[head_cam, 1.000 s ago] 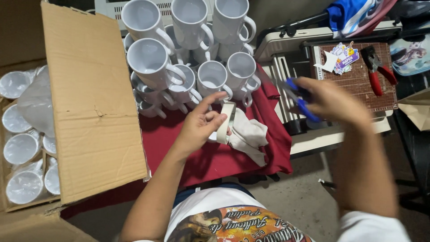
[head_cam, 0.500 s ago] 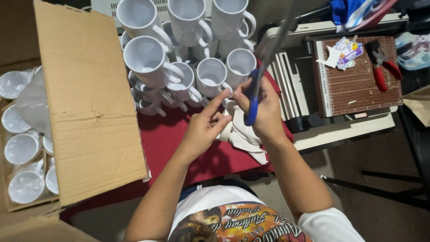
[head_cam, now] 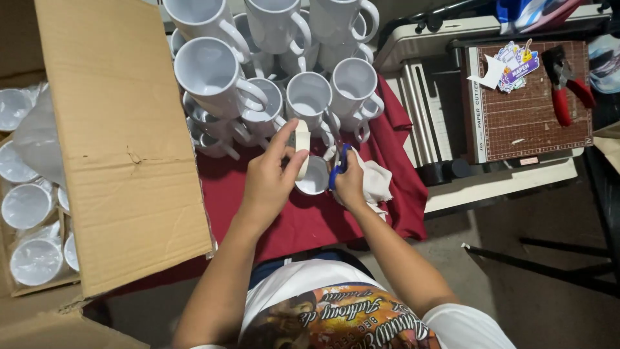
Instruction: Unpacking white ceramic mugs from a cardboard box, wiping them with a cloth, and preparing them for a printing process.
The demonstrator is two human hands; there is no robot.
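Note:
My left hand [head_cam: 268, 181] pinches a small pale roll of tape [head_cam: 301, 141] between thumb and fingers, just above a white mug [head_cam: 314, 176] that lies on its side on the red cloth [head_cam: 310, 223]. Right beside that mug, my right hand [head_cam: 352, 187] grips blue-handled scissors [head_cam: 337, 167], their blades pointing toward the tape. A crumpled white cloth [head_cam: 380, 181] lies under and beside the right hand. Behind both hands stand several stacked white mugs [head_cam: 213, 71].
A large cardboard flap [head_cam: 123, 142] rises at the left, over a box of wrapped white mugs [head_cam: 26, 207]. At the right a paper cutter [head_cam: 529, 110] holds red-handled pliers [head_cam: 567, 87] and stickers [head_cam: 513, 61]. Bare floor and a dark metal frame [head_cam: 549, 258] lie lower right.
My right hand carried the scissors from the paper cutter over to the mugs and lowered them beside my left hand. The left hand now holds the tape roll above the lying mug.

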